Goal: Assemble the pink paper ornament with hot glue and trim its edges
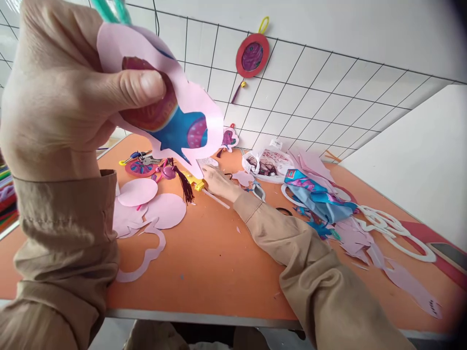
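Observation:
Raised close to the camera, my left hand [69, 82] pinches a pink paper cutout [199, 99] between thumb and fingers. Blue and purple patterned material fills the cutout's middle, and a teal yarn loop [113, 9] rises from its top. My right hand [221, 183] reaches across the table beside a yellow glue gun [195, 181], from which a pale glue stick [216, 198] juts out. The cutout's tip partly covers that hand, so its grip is unclear. A whitish patterned item [208, 162] lies just beyond its fingers.
Pink paper pieces [166, 210] and a dark tassel [184, 184] lie left on the orange table [219, 272]. On the right are a plastic bag [268, 163], blue patterned fabric [317, 194], white rings [394, 231] and a phone [450, 255]. A red round ornament [239, 56] hangs behind.

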Available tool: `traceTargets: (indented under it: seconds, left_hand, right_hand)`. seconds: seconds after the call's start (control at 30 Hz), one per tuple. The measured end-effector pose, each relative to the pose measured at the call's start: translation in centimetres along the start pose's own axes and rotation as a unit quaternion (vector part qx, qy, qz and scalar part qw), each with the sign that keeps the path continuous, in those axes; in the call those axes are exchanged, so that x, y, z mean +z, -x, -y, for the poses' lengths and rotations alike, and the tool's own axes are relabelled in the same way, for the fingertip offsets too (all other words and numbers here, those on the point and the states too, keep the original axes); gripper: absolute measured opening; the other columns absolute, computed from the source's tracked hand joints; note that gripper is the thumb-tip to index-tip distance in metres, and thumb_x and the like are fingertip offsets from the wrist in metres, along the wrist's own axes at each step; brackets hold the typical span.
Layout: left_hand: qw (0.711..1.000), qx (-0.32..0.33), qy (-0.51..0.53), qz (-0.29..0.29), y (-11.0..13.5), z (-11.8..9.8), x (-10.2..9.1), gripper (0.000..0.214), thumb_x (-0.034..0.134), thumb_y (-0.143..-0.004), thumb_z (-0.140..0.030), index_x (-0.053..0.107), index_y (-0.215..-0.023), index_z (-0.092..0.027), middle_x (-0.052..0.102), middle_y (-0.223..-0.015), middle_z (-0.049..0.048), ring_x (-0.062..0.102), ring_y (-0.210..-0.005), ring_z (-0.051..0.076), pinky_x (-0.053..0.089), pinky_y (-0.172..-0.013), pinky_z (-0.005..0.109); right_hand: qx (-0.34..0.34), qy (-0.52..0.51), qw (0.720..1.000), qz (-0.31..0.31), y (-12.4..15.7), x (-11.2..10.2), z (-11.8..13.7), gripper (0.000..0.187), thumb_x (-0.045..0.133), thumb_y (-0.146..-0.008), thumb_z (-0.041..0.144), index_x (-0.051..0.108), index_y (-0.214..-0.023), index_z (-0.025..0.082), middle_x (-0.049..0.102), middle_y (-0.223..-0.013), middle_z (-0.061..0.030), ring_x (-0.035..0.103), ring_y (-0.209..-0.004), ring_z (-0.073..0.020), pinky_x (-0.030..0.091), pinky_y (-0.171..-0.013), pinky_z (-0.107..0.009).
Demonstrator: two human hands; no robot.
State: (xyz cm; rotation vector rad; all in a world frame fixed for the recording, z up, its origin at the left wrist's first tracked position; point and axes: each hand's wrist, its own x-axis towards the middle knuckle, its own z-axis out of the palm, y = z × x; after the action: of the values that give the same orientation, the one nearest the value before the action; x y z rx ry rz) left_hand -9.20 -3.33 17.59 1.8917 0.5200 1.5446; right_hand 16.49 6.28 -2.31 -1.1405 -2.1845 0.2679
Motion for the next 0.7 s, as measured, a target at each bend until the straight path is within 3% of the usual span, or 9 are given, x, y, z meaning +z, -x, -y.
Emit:
traceTargets:
  seconds: [0.07,0.13,0.2,0.33,0.4,0.53,0.57,0.7]
  left_hand:
    - [0.998,0.056,-0.032,-0.014,-0.1,-0.1,0.3,0.014,0.091,-0.073,-0.029,0.083,-0.077,-0.018,0.074,-0.077,-0.0073,0.067,-0.07,0.008,0.053,-0.056,0.014]
    - [0.998,0.055,-0.021,-0.012,-0.2,-0.2,0.8,0.015,0.091,-0.072,-0.027,0.081,-0.072,-0.016,0.076,-0.078,-0.0046,0.069,-0.071,0.009,0.054,-0.059,0.015]
    - [0.999,0.037,-0.012,0.017,-0.4,-0.2,1.4,0.012,0.093,-0.069,-0.019,0.081,-0.071,-0.017,0.077,-0.073,-0.0024,0.07,-0.067,0.012,0.057,-0.056,0.02]
    - [0.991,-0.06,-0.023,0.117,-1.3,1.0,2.2,0.028,0.1,-0.057,-0.034,0.081,-0.066,-0.015,0.077,-0.066,0.0032,0.073,-0.06,0.018,0.059,-0.051,0.023]
    - [0.98,-0.096,-0.032,0.172,-2.0,2.3,2.3,0.033,0.099,-0.058,-0.037,0.079,-0.065,-0.012,0.076,-0.064,0.006,0.072,-0.058,0.018,0.056,-0.048,0.022]
    - [0.973,-0.123,0.003,0.194,-2.9,5.2,2.9,0.038,0.1,-0.056,-0.039,0.079,-0.068,-0.01,0.075,-0.06,0.0059,0.069,-0.056,0.018,0.054,-0.049,0.024]
    - [0.972,-0.132,0.016,0.194,-2.9,5.8,3.3,0.037,0.099,-0.056,-0.039,0.079,-0.07,-0.011,0.076,-0.063,0.0058,0.071,-0.059,0.018,0.056,-0.052,0.025]
    - [0.958,-0.123,0.077,0.246,-2.4,7.0,5.1,0.035,0.099,-0.056,-0.041,0.08,-0.068,-0.015,0.078,-0.068,0.0071,0.072,-0.059,0.018,0.058,-0.054,0.026]
  right_hand:
    - [0.014,-0.031,0.999,-0.019,0.3,-0.8,-0.2,0.039,0.065,-0.099,0.039,0.061,-0.132,0.017,0.064,-0.133,-0.0111,0.067,-0.113,-0.0241,0.059,-0.095,-0.046]
    - [0.038,-0.072,0.995,-0.065,0.7,-1.8,-0.1,0.035,0.062,-0.1,0.04,0.064,-0.127,0.018,0.068,-0.125,-0.0096,0.068,-0.106,-0.0219,0.059,-0.093,-0.044]
    - [0.059,-0.114,0.985,-0.112,1.3,-2.7,0.2,0.03,0.057,-0.101,0.044,0.066,-0.119,0.021,0.071,-0.107,-0.0058,0.068,-0.095,-0.0191,0.059,-0.089,-0.039]
    - [0.079,-0.202,0.958,-0.189,2.9,-4.3,1.4,0.029,0.057,-0.092,0.049,0.063,-0.106,0.025,0.066,-0.086,0.0006,0.065,-0.084,-0.0163,0.057,-0.083,-0.033]
    - [0.082,-0.257,0.939,-0.212,3.7,-5.2,2.3,0.029,0.061,-0.086,0.048,0.061,-0.105,0.026,0.063,-0.086,0.0018,0.065,-0.082,-0.0152,0.057,-0.08,-0.032]
    - [0.085,-0.428,0.868,-0.237,5.2,-7.8,5.1,0.04,0.076,-0.071,0.037,0.055,-0.104,0.028,0.06,-0.09,0.0035,0.062,-0.073,-0.0135,0.055,-0.069,-0.03]
    - [0.085,-0.44,0.862,-0.238,5.6,-8.8,5.9,0.04,0.078,-0.071,0.038,0.055,-0.103,0.028,0.062,-0.094,0.0021,0.061,-0.072,-0.0133,0.055,-0.066,-0.03]
    - [0.062,-0.392,0.892,-0.214,7.7,-13.2,9.3,0.028,0.075,-0.078,0.037,0.06,-0.1,0.027,0.069,-0.107,-0.0028,0.062,-0.067,-0.0147,0.053,-0.06,-0.033]
